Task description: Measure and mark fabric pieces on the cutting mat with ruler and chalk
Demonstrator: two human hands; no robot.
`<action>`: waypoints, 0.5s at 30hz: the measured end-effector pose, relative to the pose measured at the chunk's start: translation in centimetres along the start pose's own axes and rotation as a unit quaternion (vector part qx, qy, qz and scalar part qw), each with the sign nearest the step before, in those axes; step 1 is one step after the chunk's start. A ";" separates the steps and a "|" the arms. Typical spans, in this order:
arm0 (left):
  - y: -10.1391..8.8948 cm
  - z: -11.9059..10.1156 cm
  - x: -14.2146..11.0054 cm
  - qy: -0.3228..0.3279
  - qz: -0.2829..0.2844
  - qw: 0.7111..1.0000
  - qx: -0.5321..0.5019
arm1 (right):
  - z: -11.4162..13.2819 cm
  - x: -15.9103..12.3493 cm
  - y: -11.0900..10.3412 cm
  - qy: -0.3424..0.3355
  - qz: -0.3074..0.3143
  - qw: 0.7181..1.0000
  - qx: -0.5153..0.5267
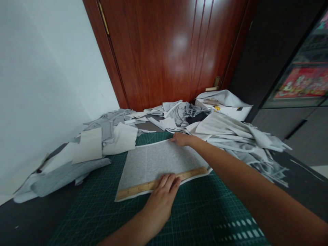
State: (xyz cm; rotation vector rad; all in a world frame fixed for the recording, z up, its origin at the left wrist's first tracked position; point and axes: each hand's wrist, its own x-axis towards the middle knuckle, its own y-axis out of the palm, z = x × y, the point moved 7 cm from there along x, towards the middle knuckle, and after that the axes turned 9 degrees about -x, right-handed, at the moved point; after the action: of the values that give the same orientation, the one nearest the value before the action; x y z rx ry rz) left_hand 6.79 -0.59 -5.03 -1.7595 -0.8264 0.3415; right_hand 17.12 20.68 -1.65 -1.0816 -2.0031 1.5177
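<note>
A piece of light grey fabric [159, 160] with pale edges lies flat on a green cutting mat [194, 208]. Along its near edge rests a wooden ruler [138, 188], slightly slanted. My left hand [164, 194] presses on the middle of that ruler, its fingers stretched out over the wood. At the far edge of the fabric is my right hand [181, 139], with the fingers closed at the border, seemingly pinching it; the fingertips are small and partly hidden. My right forearm crosses above the fabric's right side.
Cut grey and white fabric pieces [87, 147] are heaped on the left, by the white wall. More folded fabric [230, 133] is piled on the right. Behind it stands a white box [233, 111] with cloth on top. A reddish-brown door [164, 51] closes off the back.
</note>
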 end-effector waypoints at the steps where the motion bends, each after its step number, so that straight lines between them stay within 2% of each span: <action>1: 0.0 0.0 0.0 0.001 -0.001 1.000 0.001 | 0.0 0.0 0.0 0.004 0.004 1.000 0.000; 10: -0.3 -0.6 0.1 0.017 0.016 0.999 0.040 | 0.1 -0.3 -0.3 0.019 0.013 1.000 0.000; 15: -0.3 -0.8 0.0 0.015 0.009 0.999 0.027 | 0.1 -0.4 -0.5 0.017 0.009 1.000 0.004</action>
State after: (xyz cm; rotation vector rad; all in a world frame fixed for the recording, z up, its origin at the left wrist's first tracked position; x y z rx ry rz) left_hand 7.17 -1.11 -4.49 -1.7198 -0.7731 0.3455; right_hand 17.16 20.31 -1.19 -1.1169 -1.9684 1.5049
